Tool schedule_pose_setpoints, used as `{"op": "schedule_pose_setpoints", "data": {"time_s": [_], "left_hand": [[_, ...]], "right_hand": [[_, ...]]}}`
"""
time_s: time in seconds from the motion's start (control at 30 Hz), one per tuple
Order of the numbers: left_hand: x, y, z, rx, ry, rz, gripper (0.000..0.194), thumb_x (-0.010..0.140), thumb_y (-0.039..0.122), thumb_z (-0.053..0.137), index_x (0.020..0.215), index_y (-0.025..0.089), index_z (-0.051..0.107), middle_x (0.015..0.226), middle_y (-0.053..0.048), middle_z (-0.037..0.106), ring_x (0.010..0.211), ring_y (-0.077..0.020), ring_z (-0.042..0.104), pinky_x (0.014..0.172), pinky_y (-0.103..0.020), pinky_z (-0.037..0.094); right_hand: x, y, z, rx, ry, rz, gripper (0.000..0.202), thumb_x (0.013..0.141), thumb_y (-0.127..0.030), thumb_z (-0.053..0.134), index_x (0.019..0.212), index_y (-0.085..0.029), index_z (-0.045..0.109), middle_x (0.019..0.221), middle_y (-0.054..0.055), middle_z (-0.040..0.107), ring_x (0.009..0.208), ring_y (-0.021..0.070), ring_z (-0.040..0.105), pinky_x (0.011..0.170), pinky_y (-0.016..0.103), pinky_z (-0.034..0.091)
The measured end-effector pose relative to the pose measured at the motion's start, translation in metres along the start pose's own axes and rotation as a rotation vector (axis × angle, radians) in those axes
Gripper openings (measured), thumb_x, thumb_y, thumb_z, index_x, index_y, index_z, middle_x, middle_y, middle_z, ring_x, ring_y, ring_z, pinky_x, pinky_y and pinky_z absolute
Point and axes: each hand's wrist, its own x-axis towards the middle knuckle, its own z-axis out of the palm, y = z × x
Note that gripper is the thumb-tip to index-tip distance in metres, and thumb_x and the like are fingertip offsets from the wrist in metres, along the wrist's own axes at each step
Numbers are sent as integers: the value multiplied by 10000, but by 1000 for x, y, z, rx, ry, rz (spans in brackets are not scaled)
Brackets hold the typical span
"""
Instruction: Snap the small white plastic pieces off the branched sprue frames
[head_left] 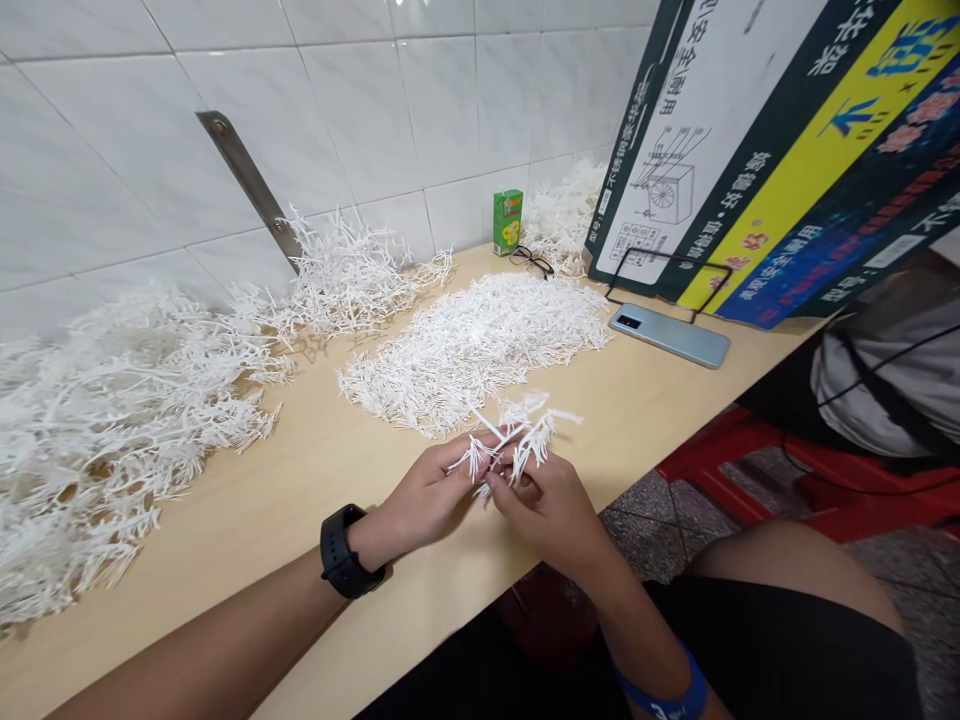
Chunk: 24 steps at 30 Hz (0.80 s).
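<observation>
A white branched plastic piece (534, 436) is held between my two hands above the front edge of the table. My left hand (435, 492), with a black watch at the wrist, pinches its left side. On its right, the bent fingers of my right hand (551, 505) close on the same piece; their tips are partly hidden. Just beyond my hands lies a low pile of small white pieces (480, 345). Tangled white branched pieces (112, 400) heap up on the left and along the wall.
On the table (300, 540), a phone (670, 335) lies at the right beside a black wire stand (667, 262) and large printed boxes (720, 150). Glasses (532, 261) and a green carton (508, 222) are near the tiled wall. A red stool (810, 490) stands right of the table.
</observation>
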Motion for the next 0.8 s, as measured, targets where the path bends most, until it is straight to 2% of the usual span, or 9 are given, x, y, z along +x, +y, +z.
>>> {"op": "schedule_pose_setpoints", "data": {"time_s": [0.07, 0.2, 0.47, 0.57, 0.7, 0.8], "left_hand": [[0, -1, 0, -46, 35, -27, 359, 956, 454, 514, 1021, 173, 728, 1062, -104, 692, 1016, -247, 608, 970, -392, 421], [-1, -1, 0, -60, 138, -65, 364, 891, 500, 602, 851, 155, 711, 837, -62, 671, 832, -203, 587, 847, -343, 446], [-1, 2, 1, -123, 169, -143, 401, 839, 533, 655, 771, 139, 689, 758, -52, 642, 724, -167, 547, 711, -293, 443], [1, 1, -1, -183, 246, -140, 378, 824, 504, 688, 721, 141, 667, 669, -23, 623, 634, -133, 531, 644, -259, 428], [4, 0, -2, -399, 359, -178, 321, 837, 465, 688, 752, 156, 665, 551, 13, 582, 563, -133, 573, 628, -263, 460], [4, -1, -1, -428, 315, -170, 275, 858, 425, 681, 909, 157, 715, 839, -62, 717, 779, -178, 653, 766, -303, 499]], "right_hand": [[0, -2, 0, -49, -1, -3, 103, 882, -198, 543, 832, -191, 633, 788, 46, 679, 764, 206, 627, 695, 307, 478], [-2, -2, -1, -13, -20, -42, 94, 875, -156, 521, 832, -194, 595, 839, 41, 665, 797, 188, 604, 711, 285, 452], [-6, -1, -4, 1, -69, -30, 121, 819, -149, 508, 704, -188, 513, 628, -16, 516, 592, 133, 471, 573, 262, 341], [-7, -2, -6, 75, -66, -61, 160, 819, -148, 492, 666, -192, 480, 612, -18, 494, 589, 133, 467, 578, 264, 351], [-6, 1, -5, 150, 27, -75, 199, 881, -163, 459, 687, -199, 488, 685, 13, 553, 650, 156, 528, 609, 284, 414], [-2, 6, 0, -11, 213, -13, 165, 922, -169, 452, 906, -189, 615, 955, 87, 653, 900, 218, 611, 796, 360, 486]]}}
